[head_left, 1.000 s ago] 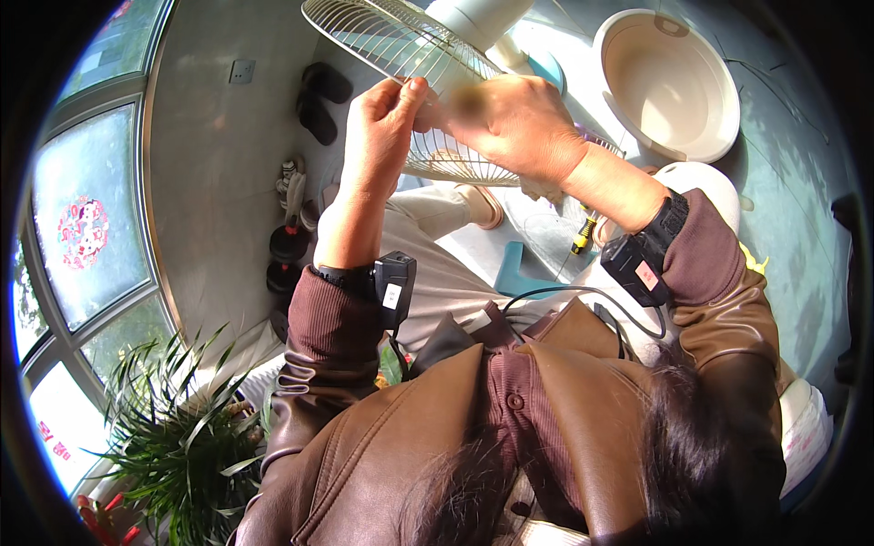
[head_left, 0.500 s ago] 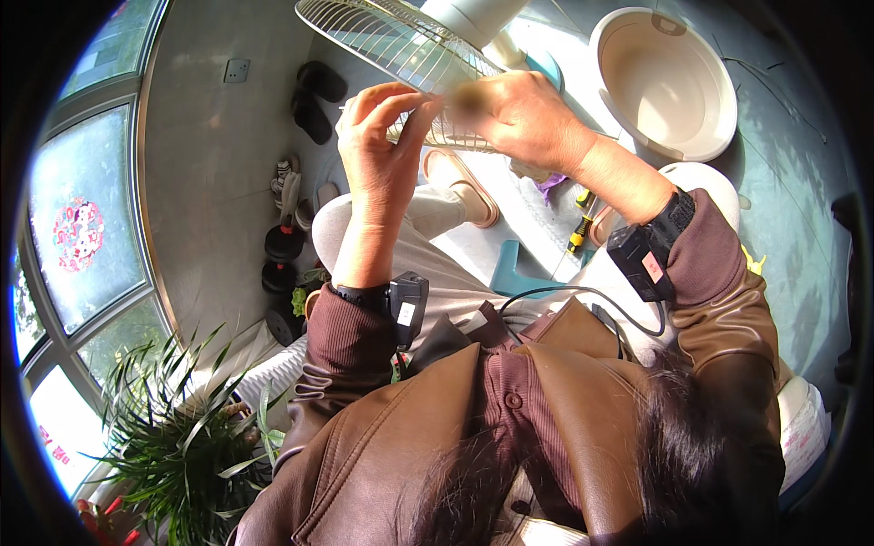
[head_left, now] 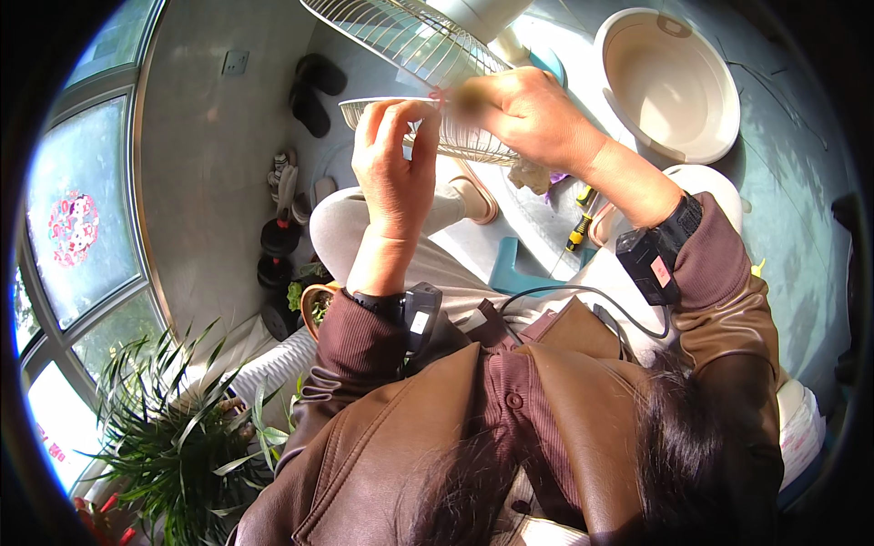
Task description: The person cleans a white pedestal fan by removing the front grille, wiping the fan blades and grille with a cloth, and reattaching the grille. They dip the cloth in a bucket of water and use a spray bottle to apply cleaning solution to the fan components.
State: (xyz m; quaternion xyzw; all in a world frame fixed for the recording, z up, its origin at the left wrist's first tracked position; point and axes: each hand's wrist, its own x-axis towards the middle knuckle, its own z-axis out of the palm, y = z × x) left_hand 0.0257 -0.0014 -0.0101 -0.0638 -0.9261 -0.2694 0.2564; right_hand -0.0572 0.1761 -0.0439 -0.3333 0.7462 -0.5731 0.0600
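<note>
**Head view: two hands on a loose fan grille, with a risk of a slip**

Head camera looked down as we gripped a round wire fan grille [head_left: 428,127] held up in front of the chest, just below the standing fan [head_left: 410,32] with its own wire guard. Our left hand [head_left: 396,177] pinched the near rim of the grille, thumb and fingers closed on the wire. Our right hand [head_left: 533,118] clasped the rim on the other side, fingers curled around it; part of that grasp was blurred, so we could not tell exactly how the fingertips sat. A scrap of cloth [head_left: 533,177] hung beneath the right palm, touching the grille.

We judged the chief hazard to be the grille slipping: thin wire gave little purchase, and a pinch at two points on the rim could let it tilt and drop onto the knees or the floor. Fingers could also snag between the wires. A yellow-handled screwdriver [head_left: 578,232] lay on the floor near the right wrist, and a large beige basin [head_left: 669,86] stood beyond it; a falling grille could strike either. Cables ran from the wrist-worn devices and could catch on the wires if the arms swung wide.
</note>
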